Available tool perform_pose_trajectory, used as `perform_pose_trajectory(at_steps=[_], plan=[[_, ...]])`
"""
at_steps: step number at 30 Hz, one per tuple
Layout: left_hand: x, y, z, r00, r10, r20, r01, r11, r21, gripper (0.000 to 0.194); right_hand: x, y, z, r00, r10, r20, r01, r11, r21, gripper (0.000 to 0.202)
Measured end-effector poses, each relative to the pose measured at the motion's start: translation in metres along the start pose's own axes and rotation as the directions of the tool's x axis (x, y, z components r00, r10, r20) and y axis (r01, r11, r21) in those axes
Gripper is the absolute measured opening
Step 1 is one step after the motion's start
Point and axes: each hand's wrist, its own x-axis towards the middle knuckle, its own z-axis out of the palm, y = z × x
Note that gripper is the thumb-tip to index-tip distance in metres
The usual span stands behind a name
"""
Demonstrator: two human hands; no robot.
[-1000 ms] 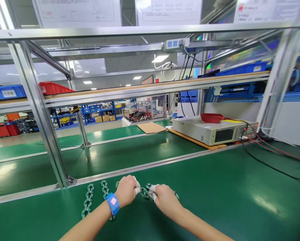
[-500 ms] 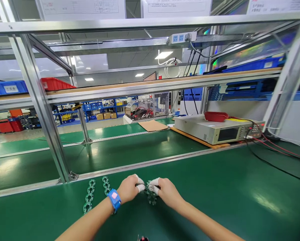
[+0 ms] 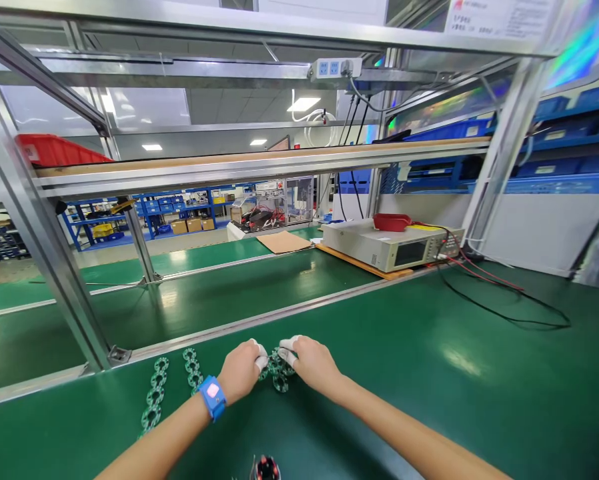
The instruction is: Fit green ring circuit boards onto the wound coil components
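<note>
Green ring-shaped circuit boards (image 3: 280, 383) are between my two hands just above the green bench top. My left hand (image 3: 241, 371), with white finger cots and a blue wrist strap (image 3: 213, 398), pinches a ring at the left of this cluster. On the other side my right hand (image 3: 313, 365), also in white finger cots, closes thumb and fingers on the boards; its fingertips partly hide them. Left of my left hand lie a strip of joined ring boards (image 3: 155, 396) and a second strip (image 3: 192, 368), the latter partly covered by my forearm.
A round part with red and black bits (image 3: 266, 468) stands at the bottom edge. A grey bench instrument (image 3: 394, 247) with a red tray (image 3: 392, 222) sits at the back right, its cables (image 3: 504, 307) trailing over the bench. An aluminium post (image 3: 44, 227) rises at left.
The view has swung to the right, so everything sits farther left. Boards now show beside my left fingertips as well, and the round part at the bottom has come further into view.
</note>
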Motion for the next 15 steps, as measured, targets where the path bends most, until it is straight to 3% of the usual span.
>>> perform_pose_trajectory(at_steps=[5,7,15], plan=[[0.007,-0.009,0.0,1.0,0.029,0.005,-0.028,0.994,-0.102,0.019,0.001,-0.001,-0.001,0.988,-0.155,0.023,0.145,0.959,0.242,0.023],[0.008,-0.014,0.002,1.0,0.022,0.007,-0.021,0.991,-0.131,0.018,0.002,-0.001,-0.002,0.99,-0.142,-0.004,0.138,0.95,0.28,0.025],[0.011,-0.01,0.015,0.996,-0.094,-0.003,0.093,0.987,-0.131,0.018,0.002,0.0,0.004,0.999,0.054,0.005,-0.054,0.996,0.07,0.026]])
